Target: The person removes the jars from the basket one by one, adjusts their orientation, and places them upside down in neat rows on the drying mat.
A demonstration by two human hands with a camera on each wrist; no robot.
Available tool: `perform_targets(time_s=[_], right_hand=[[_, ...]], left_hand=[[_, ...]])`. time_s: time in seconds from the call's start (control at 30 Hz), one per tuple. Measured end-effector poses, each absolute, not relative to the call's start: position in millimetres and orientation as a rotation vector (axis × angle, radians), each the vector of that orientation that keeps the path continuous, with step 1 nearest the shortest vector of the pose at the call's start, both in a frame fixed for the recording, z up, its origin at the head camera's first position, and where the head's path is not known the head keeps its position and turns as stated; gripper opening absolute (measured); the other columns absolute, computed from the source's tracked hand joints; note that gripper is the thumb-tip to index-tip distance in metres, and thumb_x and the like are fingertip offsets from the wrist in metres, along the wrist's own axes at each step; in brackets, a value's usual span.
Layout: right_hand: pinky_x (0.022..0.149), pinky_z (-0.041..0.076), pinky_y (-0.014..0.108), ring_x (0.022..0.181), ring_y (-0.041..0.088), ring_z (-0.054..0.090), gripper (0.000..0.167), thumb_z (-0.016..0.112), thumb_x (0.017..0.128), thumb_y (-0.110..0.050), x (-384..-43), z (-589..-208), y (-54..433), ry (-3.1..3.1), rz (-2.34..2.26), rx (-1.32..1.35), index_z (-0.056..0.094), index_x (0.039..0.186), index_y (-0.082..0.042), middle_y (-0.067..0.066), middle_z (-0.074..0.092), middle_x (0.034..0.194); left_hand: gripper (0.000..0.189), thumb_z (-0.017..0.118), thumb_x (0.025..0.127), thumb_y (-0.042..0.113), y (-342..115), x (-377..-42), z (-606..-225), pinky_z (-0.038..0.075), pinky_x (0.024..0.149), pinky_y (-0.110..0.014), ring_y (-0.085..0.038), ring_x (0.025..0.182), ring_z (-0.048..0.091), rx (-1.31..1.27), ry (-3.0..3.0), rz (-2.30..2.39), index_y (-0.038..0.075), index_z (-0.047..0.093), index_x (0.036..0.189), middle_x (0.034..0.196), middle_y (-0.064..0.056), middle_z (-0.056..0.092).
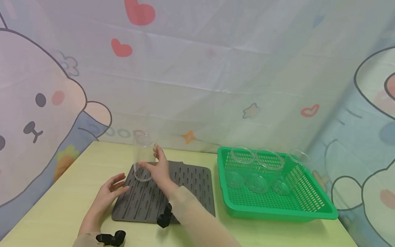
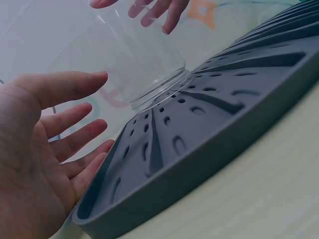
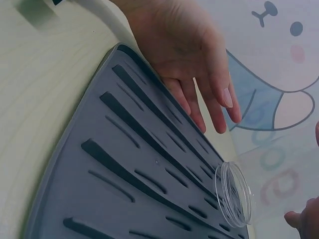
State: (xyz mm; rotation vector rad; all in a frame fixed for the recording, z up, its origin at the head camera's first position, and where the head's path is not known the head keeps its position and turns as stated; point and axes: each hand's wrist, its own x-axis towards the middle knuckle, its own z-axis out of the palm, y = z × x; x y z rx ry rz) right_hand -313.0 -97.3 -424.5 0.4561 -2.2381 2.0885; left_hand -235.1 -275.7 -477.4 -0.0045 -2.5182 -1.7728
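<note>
A tall clear glass (image 1: 144,154) stands upright at the back left of a dark grey drying mat (image 1: 188,192). My right hand (image 1: 159,171) holds it from the right, thumb across the near side and fingers at its far right side. In the left wrist view, the base of the glass (image 2: 162,89) meets the ridged, slotted mat. My left hand (image 1: 108,192) is at the mat's left edge, palm toward the glass, fingers spread and relaxed. A gap shows between its fingertips and the glass.
A green plastic basket (image 1: 277,213) sits on the pale yellow table (image 1: 68,192), right of the mat. Inside, along its back, stand several clear glasses (image 1: 257,183), their rims above the basket's edge. Behind the table hangs a cartoon-printed cloth (image 1: 197,85).
</note>
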Motion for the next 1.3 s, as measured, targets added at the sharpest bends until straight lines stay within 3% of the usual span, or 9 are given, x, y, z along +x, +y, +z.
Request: perform_targets(time_s=[0.07, 0.17, 0.47, 0.5, 0.63, 0.73, 0.8, 1.17, 1.3], right_hand=[[0.094, 0.055, 0.039, 0.137, 0.029, 0.041, 0.085, 0.078, 0.084, -0.02, -314, -425, -96, -2.238, 2.108, 0.464, 0.029, 0.154, -0.013, 0.007, 0.041, 0.152], [0.096, 0.054, 0.04, 0.139, 0.03, 0.039, 0.085, 0.076, 0.086, -0.017, -317, -425, -95, -2.232, 2.14, 0.473, 0.026, 0.155, -0.013, 0.008, 0.039, 0.153], [0.112, 0.04, 0.048, 0.141, 0.03, 0.039, 0.073, 0.068, 0.092, -0.022, -319, -432, -91, -2.405, 2.034, 0.513, 0.029, 0.154, -0.017, 0.009, 0.039, 0.154], [0.112, 0.04, 0.048, 0.141, 0.031, 0.039, 0.071, 0.067, 0.093, -0.022, -319, -434, -91, -2.418, 2.025, 0.513, 0.03, 0.153, -0.018, 0.01, 0.038, 0.154], [0.11, 0.041, 0.05, 0.139, 0.032, 0.041, 0.069, 0.067, 0.093, -0.02, -318, -439, -90, -2.409, 2.028, 0.5, 0.032, 0.153, -0.016, 0.012, 0.04, 0.153], [0.109, 0.042, 0.05, 0.138, 0.032, 0.042, 0.068, 0.068, 0.093, -0.017, -318, -440, -91, -2.389, 2.036, 0.481, 0.033, 0.152, -0.014, 0.012, 0.042, 0.151], [0.108, 0.044, 0.05, 0.137, 0.032, 0.043, 0.068, 0.068, 0.092, -0.015, -318, -441, -91, -2.382, 2.039, 0.467, 0.034, 0.151, -0.013, 0.012, 0.043, 0.15], [0.101, 0.047, 0.043, 0.127, 0.031, 0.05, 0.055, 0.071, 0.09, -0.017, -304, -431, -77, -2.184, 2.105, 0.429, 0.046, 0.138, -0.007, 0.013, 0.053, 0.135], [0.095, 0.049, 0.032, 0.119, 0.027, 0.053, 0.048, 0.072, 0.09, -0.016, -295, -421, -69, -2.082, 2.127, 0.472, 0.05, 0.131, -0.006, 0.013, 0.055, 0.128]], left_hand=[[0.069, 0.061, 0.097, 0.017, -276, -235, -477, 0.044, 0.107, -0.031, -0.046, 0.14, 0.033, 0.006, -2.526, -1.777, -0.004, 0.024, 0.151, 0.154, -0.029, 0.029], [0.069, 0.06, 0.097, 0.017, -275, -235, -477, 0.034, 0.113, -0.055, -0.046, 0.14, 0.032, 0.015, -2.533, -1.778, -0.004, 0.023, 0.151, 0.154, -0.029, 0.028], [0.068, 0.06, 0.097, 0.016, -272, -234, -476, 0.033, 0.112, -0.058, -0.047, 0.139, 0.033, 0.001, -2.529, -1.761, -0.006, 0.024, 0.15, 0.153, -0.03, 0.029], [0.068, 0.06, 0.097, 0.016, -272, -234, -476, 0.034, 0.112, -0.057, -0.047, 0.139, 0.033, -0.001, -2.529, -1.759, -0.006, 0.024, 0.15, 0.153, -0.03, 0.029], [0.068, 0.06, 0.097, 0.017, -273, -233, -476, 0.045, 0.106, -0.034, -0.047, 0.139, 0.034, -0.002, -2.538, -1.757, -0.006, 0.024, 0.15, 0.153, -0.03, 0.029], [0.068, 0.061, 0.097, 0.017, -274, -232, -475, 0.041, 0.092, -0.011, -0.047, 0.138, 0.034, -0.006, -2.538, -1.76, -0.005, 0.025, 0.15, 0.153, -0.03, 0.029], [0.068, 0.061, 0.097, 0.016, -274, -232, -474, 0.039, 0.087, -0.006, -0.047, 0.138, 0.034, -0.011, -2.535, -1.757, -0.006, 0.025, 0.15, 0.153, -0.03, 0.03], [0.069, 0.061, 0.097, 0.016, -275, -234, -475, 0.034, 0.081, 0.001, -0.048, 0.138, 0.033, -0.034, -2.526, -1.769, -0.007, 0.024, 0.15, 0.153, -0.031, 0.028], [0.069, 0.06, 0.097, 0.017, -274, -234, -476, 0.04, 0.089, -0.005, -0.047, 0.139, 0.032, -0.028, -2.548, -1.762, -0.006, 0.023, 0.151, 0.154, -0.03, 0.028]])
